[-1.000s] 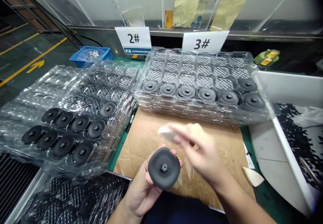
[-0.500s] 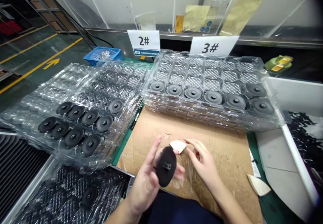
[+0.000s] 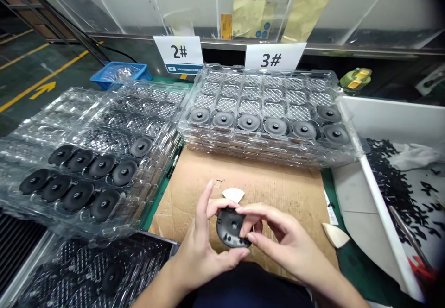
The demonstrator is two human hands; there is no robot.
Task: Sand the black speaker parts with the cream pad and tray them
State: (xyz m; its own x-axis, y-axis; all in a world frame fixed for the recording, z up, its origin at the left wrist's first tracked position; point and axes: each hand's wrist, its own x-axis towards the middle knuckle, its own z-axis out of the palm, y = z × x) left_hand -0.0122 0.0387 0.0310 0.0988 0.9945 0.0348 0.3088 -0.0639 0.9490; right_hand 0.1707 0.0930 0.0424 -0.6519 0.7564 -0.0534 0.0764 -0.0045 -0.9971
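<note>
A black round plastic part (image 3: 228,228) is gripped by its rim in my left hand (image 3: 205,243), with the thumb below and the index finger raised. Its upturned face has a hole in the middle and small dark studs along the lower edge. My right hand (image 3: 278,234) pinches the part's right edge, its fingertips covering that side. Whether those fingertips also hold something small is hidden. Just beyond the hands, a white fan-shaped piece (image 3: 233,194) lies on the cardboard sheet (image 3: 187,173).
Clear trays (image 3: 267,148) are stacked behind the cardboard, with black discs in the front row. More clear trays (image 3: 153,160) with discs stand at left. A white bin (image 3: 368,178) at right holds small black pieces. A second pale wedge (image 3: 335,235) lies nearby.
The round part has been turned over, from its stem side to its holed face. My right hand has left the white piece and come onto the part's edge. The view has shifted right.
</note>
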